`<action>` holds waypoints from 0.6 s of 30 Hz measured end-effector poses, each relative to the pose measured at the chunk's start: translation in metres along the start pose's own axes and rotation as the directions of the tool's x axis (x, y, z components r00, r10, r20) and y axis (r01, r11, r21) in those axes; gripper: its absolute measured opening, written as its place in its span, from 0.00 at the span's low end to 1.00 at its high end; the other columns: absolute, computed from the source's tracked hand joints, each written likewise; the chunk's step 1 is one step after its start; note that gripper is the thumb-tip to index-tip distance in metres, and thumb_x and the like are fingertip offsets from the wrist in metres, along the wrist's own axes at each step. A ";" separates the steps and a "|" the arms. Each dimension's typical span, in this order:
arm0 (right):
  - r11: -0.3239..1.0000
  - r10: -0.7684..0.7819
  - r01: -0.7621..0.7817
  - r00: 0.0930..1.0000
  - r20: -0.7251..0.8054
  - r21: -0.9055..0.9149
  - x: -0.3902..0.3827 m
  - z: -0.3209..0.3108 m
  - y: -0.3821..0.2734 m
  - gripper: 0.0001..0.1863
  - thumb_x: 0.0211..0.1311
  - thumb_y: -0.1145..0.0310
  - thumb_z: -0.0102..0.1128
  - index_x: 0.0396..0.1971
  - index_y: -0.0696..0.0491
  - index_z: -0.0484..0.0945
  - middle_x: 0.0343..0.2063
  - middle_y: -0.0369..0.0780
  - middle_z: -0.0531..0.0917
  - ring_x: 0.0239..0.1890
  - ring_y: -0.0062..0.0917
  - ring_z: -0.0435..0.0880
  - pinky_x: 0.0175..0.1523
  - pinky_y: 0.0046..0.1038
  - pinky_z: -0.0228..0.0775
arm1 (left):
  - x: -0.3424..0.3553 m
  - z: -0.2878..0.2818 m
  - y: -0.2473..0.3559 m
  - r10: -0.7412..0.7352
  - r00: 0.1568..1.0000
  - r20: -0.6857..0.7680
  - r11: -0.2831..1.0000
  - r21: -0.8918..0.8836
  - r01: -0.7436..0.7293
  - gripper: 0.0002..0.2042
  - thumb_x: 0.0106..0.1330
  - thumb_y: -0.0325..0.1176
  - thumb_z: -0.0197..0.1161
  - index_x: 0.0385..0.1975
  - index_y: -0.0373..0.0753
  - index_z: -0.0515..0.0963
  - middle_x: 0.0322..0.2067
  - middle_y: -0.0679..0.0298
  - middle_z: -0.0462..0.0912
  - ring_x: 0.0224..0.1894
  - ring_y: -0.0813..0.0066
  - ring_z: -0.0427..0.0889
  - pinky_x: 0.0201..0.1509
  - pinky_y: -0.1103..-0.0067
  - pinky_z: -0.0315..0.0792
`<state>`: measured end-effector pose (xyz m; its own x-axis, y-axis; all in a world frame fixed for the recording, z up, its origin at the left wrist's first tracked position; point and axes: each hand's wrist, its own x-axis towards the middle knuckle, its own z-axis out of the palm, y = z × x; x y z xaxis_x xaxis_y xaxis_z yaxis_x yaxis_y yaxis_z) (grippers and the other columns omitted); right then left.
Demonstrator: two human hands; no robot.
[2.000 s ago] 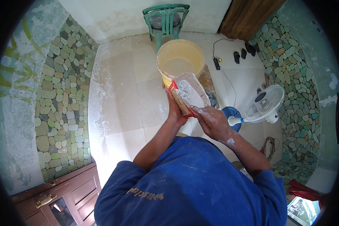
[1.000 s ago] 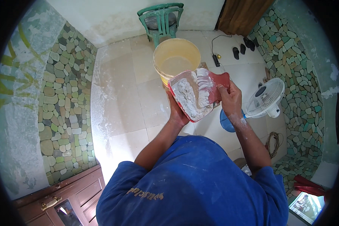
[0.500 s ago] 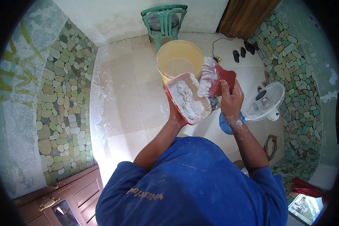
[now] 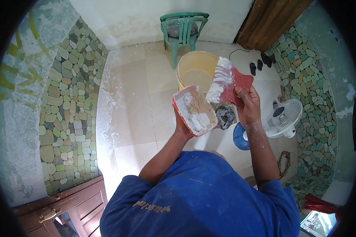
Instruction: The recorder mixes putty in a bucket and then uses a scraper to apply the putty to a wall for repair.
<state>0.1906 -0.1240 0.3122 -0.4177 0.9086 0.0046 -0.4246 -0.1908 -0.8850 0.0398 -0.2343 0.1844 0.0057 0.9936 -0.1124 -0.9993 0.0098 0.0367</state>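
Red scraper [image 4: 230, 85] was over the tub [image 4: 182, 96] a second ago, now out past its right side. Right hand [image 4: 248, 106] moved off the tub. I see more grey bundle [image 4: 219, 115].

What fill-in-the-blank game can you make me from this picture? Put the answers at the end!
The left hand holds a tub, and the right hand holds a scraper coloured ____.
In the picture, the fan is on the bucket's ____ side.
The shirt is coloured ____.

Missing words: red; right; blue.
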 end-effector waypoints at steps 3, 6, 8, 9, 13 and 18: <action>0.991 0.134 -0.134 0.990 0.040 -0.002 0.016 0.001 0.005 0.18 0.62 0.79 0.58 0.52 0.58 0.71 0.41 0.41 0.82 0.37 0.23 0.84 0.32 0.24 0.81 | 0.001 -0.020 0.022 -0.038 0.999 0.012 0.995 -0.087 0.039 0.39 0.62 0.72 0.41 0.66 0.51 0.63 0.61 0.63 0.72 0.60 0.57 0.73 0.63 0.51 0.66; 0.980 0.186 -0.180 0.980 0.074 -0.081 0.048 -0.012 0.014 0.20 0.61 0.79 0.58 0.53 0.57 0.70 0.40 0.40 0.82 0.36 0.24 0.85 0.31 0.25 0.82 | 0.002 -0.045 0.042 0.046 0.995 -0.090 0.999 -0.019 -0.048 0.37 0.63 0.71 0.41 0.64 0.51 0.66 0.58 0.63 0.75 0.59 0.59 0.74 0.63 0.53 0.67; 0.966 0.215 -0.210 0.976 0.017 -0.154 0.080 -0.027 0.033 0.19 0.60 0.78 0.58 0.52 0.55 0.71 0.40 0.39 0.82 0.35 0.23 0.85 0.30 0.25 0.82 | 0.002 -0.065 0.054 0.050 0.984 -0.170 0.998 -0.031 -0.056 0.35 0.64 0.68 0.43 0.62 0.50 0.69 0.56 0.64 0.77 0.57 0.61 0.76 0.62 0.56 0.69; 0.963 0.223 -0.216 0.974 0.027 -0.158 0.102 -0.035 0.045 0.19 0.60 0.78 0.58 0.52 0.55 0.71 0.40 0.39 0.82 0.35 0.23 0.85 0.30 0.25 0.82 | 0.001 -0.076 0.059 0.059 0.984 -0.169 0.997 -0.038 -0.066 0.35 0.64 0.68 0.43 0.62 0.50 0.69 0.56 0.64 0.77 0.57 0.61 0.76 0.62 0.56 0.69; 0.843 0.436 -0.406 0.900 0.005 -0.354 0.199 -0.075 0.129 0.17 0.59 0.78 0.59 0.50 0.54 0.74 0.38 0.38 0.83 0.34 0.23 0.85 0.28 0.22 0.80 | -0.004 -0.135 0.070 0.121 0.958 -0.261 0.963 -0.205 -0.177 0.34 0.63 0.65 0.50 0.62 0.48 0.68 0.56 0.64 0.77 0.56 0.61 0.76 0.60 0.57 0.71; 0.503 0.651 -0.516 0.754 -0.089 -0.693 0.291 -0.130 0.272 0.18 0.58 0.77 0.61 0.49 0.52 0.77 0.36 0.38 0.84 0.31 0.23 0.84 0.29 0.25 0.80 | -0.019 -0.182 0.073 0.248 0.937 -0.246 0.967 -0.003 -0.256 0.30 0.67 0.57 0.49 0.61 0.42 0.67 0.54 0.50 0.76 0.56 0.43 0.75 0.57 0.44 0.70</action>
<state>0.0580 0.1371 0.0117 -0.5198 0.5940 -0.6140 0.5586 -0.3075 -0.7704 -0.0405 -0.2734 0.0083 -0.2515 0.9058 -0.3409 -0.9675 -0.2455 0.0614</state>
